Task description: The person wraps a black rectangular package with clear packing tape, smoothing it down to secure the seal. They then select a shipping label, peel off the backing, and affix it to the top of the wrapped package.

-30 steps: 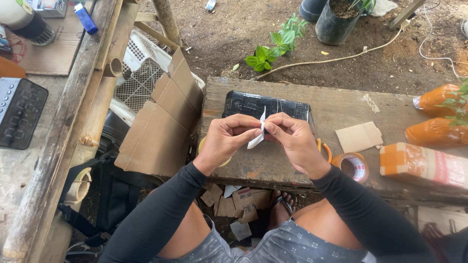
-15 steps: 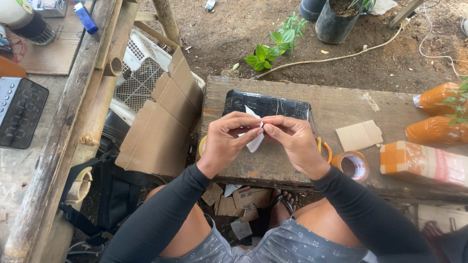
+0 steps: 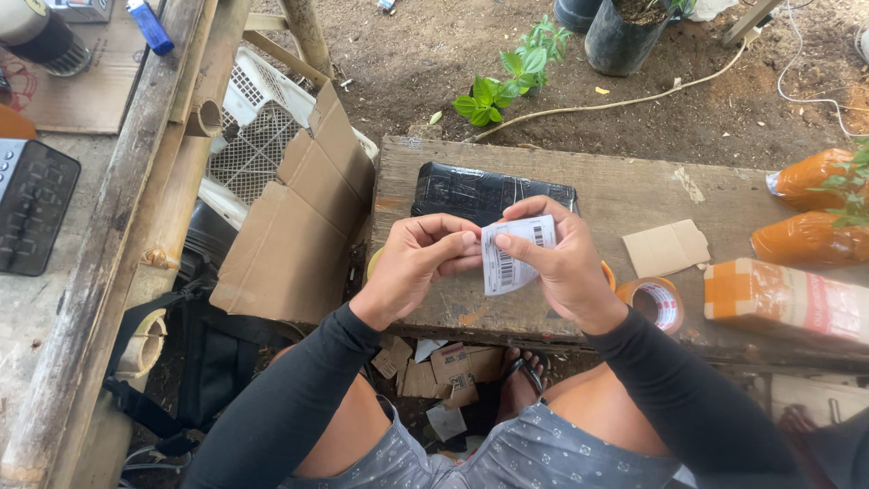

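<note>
Far to my left a dark scale (image 3: 32, 206) lies on the ledge, and folded cardboard (image 3: 294, 213) leans against the plank (image 3: 625, 195). Over the plank's near edge my left hand (image 3: 416, 267) pinches the label's (image 3: 511, 254) left edge, thumb and forefinger pressed together on it. My right hand (image 3: 561, 263) grips its right side, fingers closed on the paper, barcode facing me. Just behind the label a black wrapped parcel (image 3: 480, 192) lies flat. Further right sit a cardboard scrap (image 3: 667, 247), a tape roll (image 3: 656, 303) and orange packets (image 3: 810, 208).

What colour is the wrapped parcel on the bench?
Glossy black parcel, clearest in the head view.
</note>
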Demonstrator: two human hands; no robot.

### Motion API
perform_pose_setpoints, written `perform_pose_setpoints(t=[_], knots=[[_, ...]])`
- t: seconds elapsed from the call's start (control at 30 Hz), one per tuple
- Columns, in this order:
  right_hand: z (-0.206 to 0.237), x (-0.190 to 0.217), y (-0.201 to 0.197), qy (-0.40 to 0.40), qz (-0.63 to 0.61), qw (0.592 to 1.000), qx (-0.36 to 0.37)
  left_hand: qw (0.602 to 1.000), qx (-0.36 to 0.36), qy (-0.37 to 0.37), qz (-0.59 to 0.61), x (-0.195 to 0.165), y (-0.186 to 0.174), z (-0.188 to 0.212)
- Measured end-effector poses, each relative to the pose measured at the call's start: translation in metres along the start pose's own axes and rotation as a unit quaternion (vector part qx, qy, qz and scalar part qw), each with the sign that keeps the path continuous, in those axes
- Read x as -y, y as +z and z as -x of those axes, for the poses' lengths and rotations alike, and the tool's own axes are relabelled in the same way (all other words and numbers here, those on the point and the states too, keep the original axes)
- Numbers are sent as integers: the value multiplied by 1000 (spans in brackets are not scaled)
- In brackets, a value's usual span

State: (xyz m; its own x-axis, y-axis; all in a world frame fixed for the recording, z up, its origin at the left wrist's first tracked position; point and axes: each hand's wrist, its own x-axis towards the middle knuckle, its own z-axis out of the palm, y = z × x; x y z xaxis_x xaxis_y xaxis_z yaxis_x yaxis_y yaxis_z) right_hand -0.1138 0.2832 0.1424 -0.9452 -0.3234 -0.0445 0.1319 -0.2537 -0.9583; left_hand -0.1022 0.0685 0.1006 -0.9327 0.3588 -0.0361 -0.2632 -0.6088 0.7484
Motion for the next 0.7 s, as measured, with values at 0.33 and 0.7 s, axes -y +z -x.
perform_pose_setpoints(t=[0.33, 0.7], knots=[[6, 0, 1, 6, 29, 999, -12, 997, 31, -4, -68, -1, -3, -2], [6, -1, -1, 6, 46, 999, -8, 994, 30, 9, -108, 2, -3, -3]])
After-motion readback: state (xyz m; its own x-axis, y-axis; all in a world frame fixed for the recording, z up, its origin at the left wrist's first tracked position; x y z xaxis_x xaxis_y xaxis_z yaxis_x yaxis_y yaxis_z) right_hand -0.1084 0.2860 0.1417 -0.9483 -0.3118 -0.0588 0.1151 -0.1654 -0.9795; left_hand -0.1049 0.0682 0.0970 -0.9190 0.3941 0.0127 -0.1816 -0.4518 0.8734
